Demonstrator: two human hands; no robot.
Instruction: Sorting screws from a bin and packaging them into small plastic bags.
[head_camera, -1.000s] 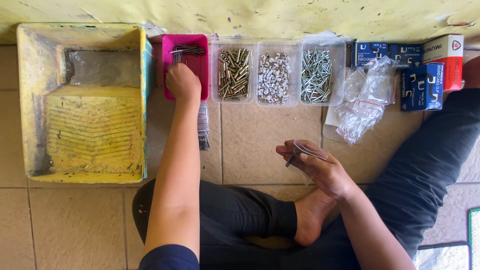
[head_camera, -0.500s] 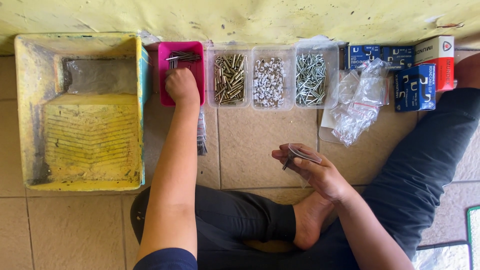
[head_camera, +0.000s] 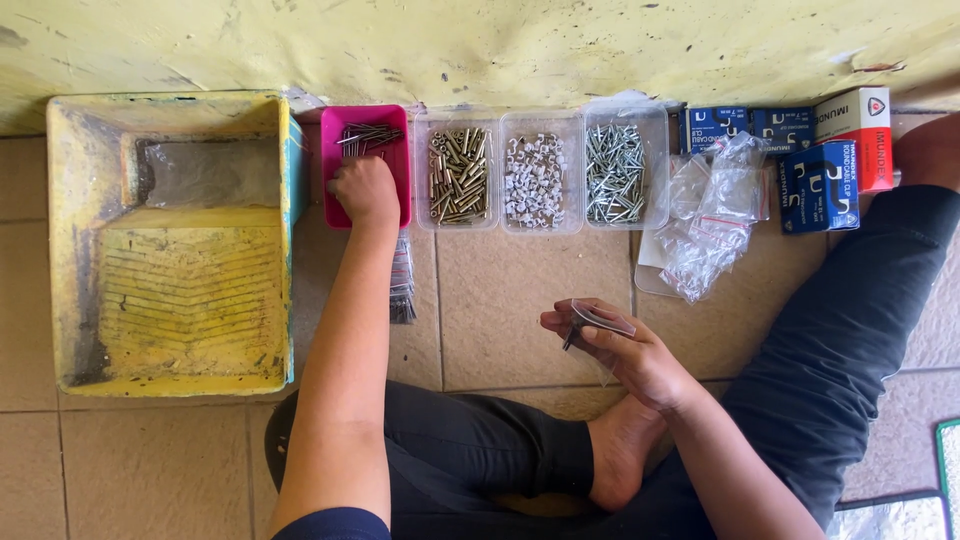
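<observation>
Left hand (head_camera: 366, 190) reaches into the pink tray (head_camera: 398, 170), fingers curled on nails (head_camera: 365, 135) lying mostly crosswise. Right hand (head_camera: 625, 350) pinches a small clear bag (head_camera: 598, 320), its long axis roughly level.

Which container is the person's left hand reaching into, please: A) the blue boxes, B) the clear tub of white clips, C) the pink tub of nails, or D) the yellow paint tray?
C: the left hand rests inside the pink tub, just below its nails.
</observation>
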